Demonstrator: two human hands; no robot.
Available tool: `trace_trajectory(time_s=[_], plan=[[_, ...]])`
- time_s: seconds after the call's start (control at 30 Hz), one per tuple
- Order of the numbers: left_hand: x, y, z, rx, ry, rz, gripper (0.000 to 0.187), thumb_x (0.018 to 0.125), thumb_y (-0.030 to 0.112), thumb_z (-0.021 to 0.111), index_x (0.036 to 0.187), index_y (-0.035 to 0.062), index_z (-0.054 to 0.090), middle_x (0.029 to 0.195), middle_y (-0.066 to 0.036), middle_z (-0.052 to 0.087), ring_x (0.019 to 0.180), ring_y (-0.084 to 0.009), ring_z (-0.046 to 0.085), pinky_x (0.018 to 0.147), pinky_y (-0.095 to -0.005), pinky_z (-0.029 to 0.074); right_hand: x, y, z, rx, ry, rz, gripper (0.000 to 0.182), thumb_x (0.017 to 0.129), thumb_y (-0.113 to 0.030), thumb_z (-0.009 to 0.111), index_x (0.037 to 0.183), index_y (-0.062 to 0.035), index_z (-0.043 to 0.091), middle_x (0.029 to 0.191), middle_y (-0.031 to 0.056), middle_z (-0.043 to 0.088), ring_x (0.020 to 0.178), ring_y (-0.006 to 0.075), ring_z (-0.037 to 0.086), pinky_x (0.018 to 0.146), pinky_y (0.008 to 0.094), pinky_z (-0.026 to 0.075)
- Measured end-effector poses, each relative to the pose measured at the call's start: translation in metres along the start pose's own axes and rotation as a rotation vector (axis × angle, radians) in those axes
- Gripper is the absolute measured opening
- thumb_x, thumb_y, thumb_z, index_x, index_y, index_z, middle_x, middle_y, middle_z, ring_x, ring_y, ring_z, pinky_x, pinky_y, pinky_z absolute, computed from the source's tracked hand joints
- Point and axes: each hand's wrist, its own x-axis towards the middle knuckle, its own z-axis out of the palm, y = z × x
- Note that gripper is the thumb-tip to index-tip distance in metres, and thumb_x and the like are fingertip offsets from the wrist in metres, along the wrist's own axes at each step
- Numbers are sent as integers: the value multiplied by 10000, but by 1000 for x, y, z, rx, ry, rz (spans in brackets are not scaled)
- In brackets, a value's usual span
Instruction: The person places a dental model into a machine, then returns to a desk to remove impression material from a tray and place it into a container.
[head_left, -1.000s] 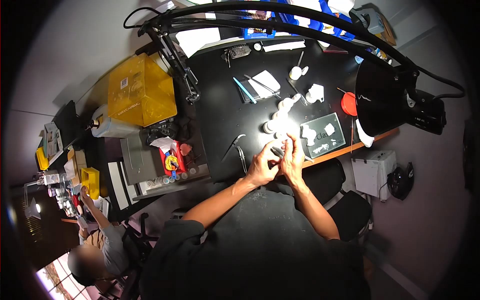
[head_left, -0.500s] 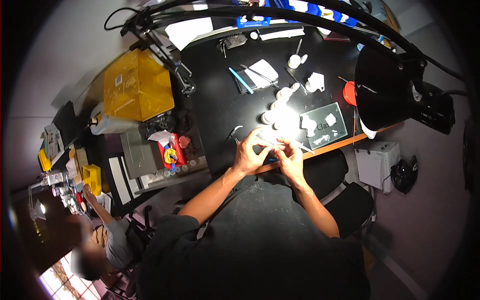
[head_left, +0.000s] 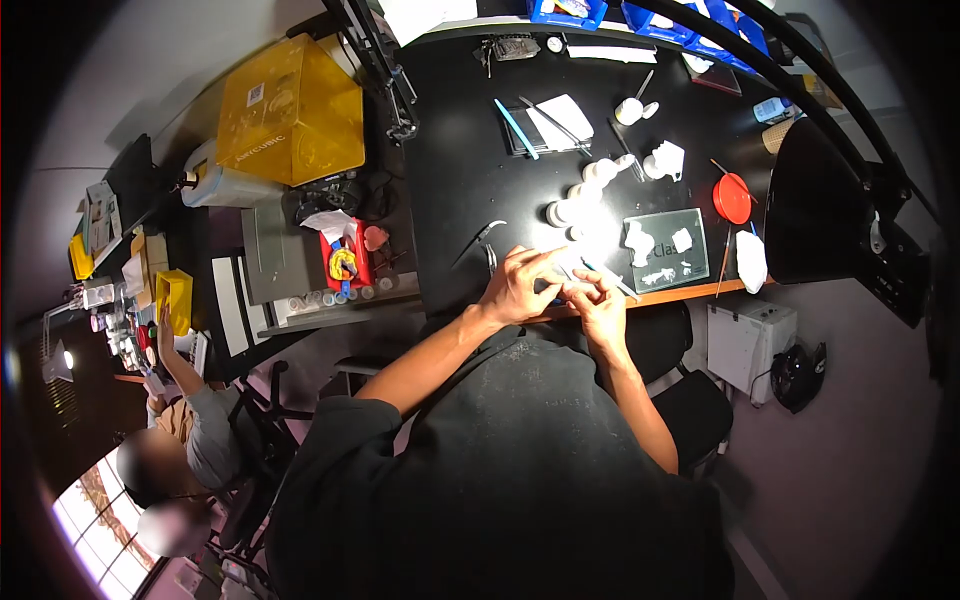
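1. Two bare hands meet over the front edge of the black desk (head_left: pixel 455 150), under the bright pool of light.
2. The left hand (head_left: pixel 521 287) curls its thumb and forefinger together, pinching a small pale item (head_left: pixel 568 272); glare and fingers hide its exact shape.
3. The right hand (head_left: pixel 601 308) has its thumb and fingers bunched close beside that item; whether they grip it cannot be told.
4. A thin rod (head_left: pixel 616 280) slants out just beyond the right hand's fingers, near the slab; whether it is held is unclear.
5. Beyond the hands, several white jars (head_left: pixel 562 212) run in a slanting row, washed out by the light.
6. To the right of the jars lies a greenish slab (head_left: pixel 693 228) with white pieces on it.
7. Farther right sit a red round dish (head_left: pixel 731 200) with a stick across it, and a crumpled white sheet (head_left: pixel 751 262) near the desk's edge.
8. Left of the jars lies a curved metal tool (head_left: pixel 491 229); farther back, a blue stick (head_left: pixel 516 128) rests on a dark pad beside white paper.
9. The black lamp (head_left: pixel 820 205) hangs over the desk's right side.
10. At far left, well apart, another person (head_left: pixel 205 425) sits with an arm raised towards a yellow bin (head_left: pixel 174 300).
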Motion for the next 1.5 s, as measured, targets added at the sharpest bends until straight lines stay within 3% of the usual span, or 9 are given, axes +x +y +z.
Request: trace_trajectory(time_s=[0.47, 0.7, 0.8, 0.83, 0.93, 1.07, 1.13, 1.4, 1.5], plan=[[6, 0, -6, -24, 25, 9, 477, 757, 101, 791, 1205, 30, 643, 872, -9, 752, 800, -204, 670, 768, -346, 478, 8, 1, 0, 20, -8, 31, 281, 912, -20, 668, 1178, 25, 589, 951, 90, 719, 818, 128, 690, 711, 220, 527], [6, 1, -6, -159, 92, -98, 170, 709, 64, 833, 846, 57, 732, 1218, -172, 680, 965, -305, 710, 861, -379, 562, 7, -5, 3, 61, 17, 52, 284, 903, -6, 649, 1177, 37, 585, 945, 102, 716, 808, 141, 694, 711, 221, 533], [7, 1, -7, -180, 78, -132, 141, 720, 74, 831, 806, 56, 720, 1219, -177, 679, 960, -294, 714, 868, -374, 559, 8, -6, 4, 80, -4, 36, 292, 903, -1, 643, 1185, 38, 580, 949, 108, 719, 809, 142, 693, 725, 228, 534], [5, -1, -6, -174, 86, -118, 256, 736, 81, 827, 969, 57, 726, 1101, -135, 728, 950, -250, 721, 866, -360, 558, 7, -7, 4, 77, -1, 29, 284, 902, 10, 633, 1181, 38, 588, 937, 119, 715, 815, 168, 696, 763, 276, 558], [5, -3, -4, -155, 62, -136, 473, 752, 85, 820, 1195, 42, 658, 937, -74, 758, 924, -205, 728, 869, -346, 556, 7, -7, 3, 78, -29, 33, 305, 910, -3, 632, 1206, 35, 567, 961, 106, 723, 833, 140, 689, 745, 235, 528], [4, -5, -5, -135, 26, -121, 619, 759, 83, 814, 1324, 26, 568, 837, -35, 755, 894, -181, 732, 869, -334, 555, 7, -5, 2, 62, -37, 30, 300, 912, -15, 637, 1203, 23, 576, 959, 100, 723, 838, 139, 689, 745, 234, 524], [5, 1, -7, -195, 18, -187, 566, 758, 81, 813, 1280, 21, 604, 850, -44, 757, 887, -186, 735, 862, -336, 558, 6, -7, 2, 45, -36, 38, 296, 912, -20, 640, 1200, 19, 580, 957, 99, 723, 836, 138, 689, 744, 233, 522], [6, 6, -10, -263, 19, -253, 146, 743, 79, 815, 867, 39, 750, 1070, -137, 736, 913, -254, 738, 840, -348, 566, 8, -7, 3, 70, -20, 47, 260, 912, 19, 627, 1169, 39, 597, 933, 112, 712, 806, 163, 701, 727, 246, 552], [7, 6, -9, -258, 17, -239, 170, 745, 77, 810, 898, 33, 749, 1044, -127, 742, 906, -248, 739, 841, -343, 564, 8, -7, 3, 81, -9, 45, 243, 913, 33, 621, 1155, 45, 603, 925, 116, 708, 800, 172, 706, 720, 247, 560]])
